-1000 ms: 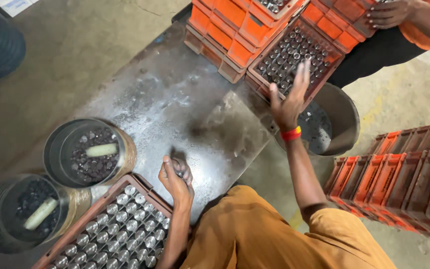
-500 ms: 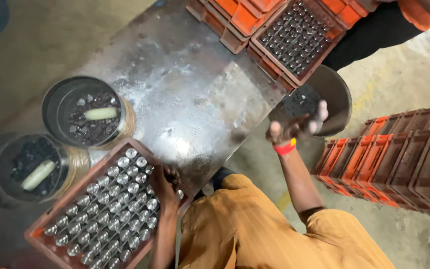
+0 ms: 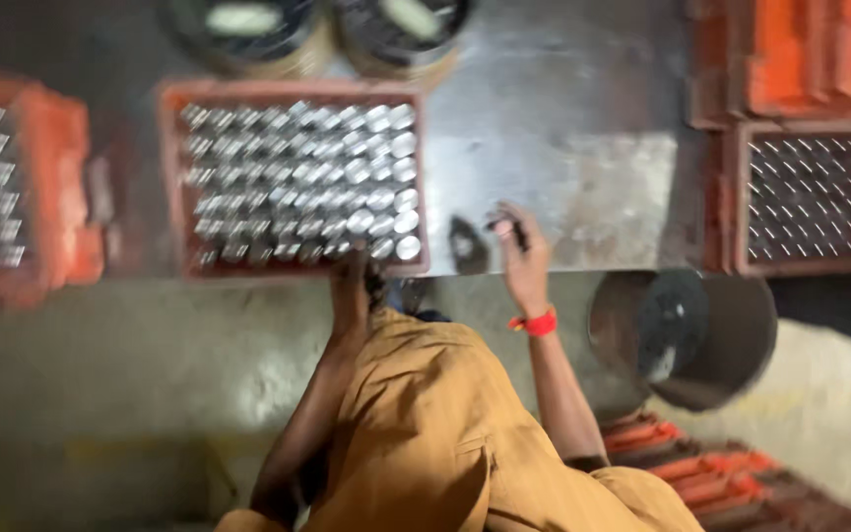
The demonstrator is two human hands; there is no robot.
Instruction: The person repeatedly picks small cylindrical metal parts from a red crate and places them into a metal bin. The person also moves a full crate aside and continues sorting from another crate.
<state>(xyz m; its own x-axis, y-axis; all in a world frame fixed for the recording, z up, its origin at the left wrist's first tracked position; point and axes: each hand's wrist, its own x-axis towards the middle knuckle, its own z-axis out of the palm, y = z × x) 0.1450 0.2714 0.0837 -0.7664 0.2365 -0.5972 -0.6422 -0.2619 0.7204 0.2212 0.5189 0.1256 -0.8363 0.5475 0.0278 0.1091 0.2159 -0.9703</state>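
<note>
The picture is motion-blurred. An orange tray [image 3: 293, 91] packed with several shiny metal cylinders [image 3: 307, 177] lies on a steel table [image 3: 563, 177]. My left hand [image 3: 352, 286] rests at the tray's near edge, fingers curled against it; blur hides what it holds. My right hand [image 3: 522, 258], with a red band at the wrist, hovers over the table's near edge right of the tray. Its fingers are closed on a small dark part [image 3: 518, 232]. Another small dark piece [image 3: 467, 246] lies on the table between tray and right hand.
A round metal bucket [image 3: 731, 335] stands below the table edge at right. A second orange tray [image 3: 810, 197] of small parts sits far right and a third [image 3: 61, 177] at left. Two round tins [image 3: 248, 30] stand behind. Orange crates [image 3: 701, 463] are stacked on the floor.
The view has swung round, so the filled tray now lies straight ahead. My right hand has come from the bucket to the table edge. My left hand stays at the tray.
</note>
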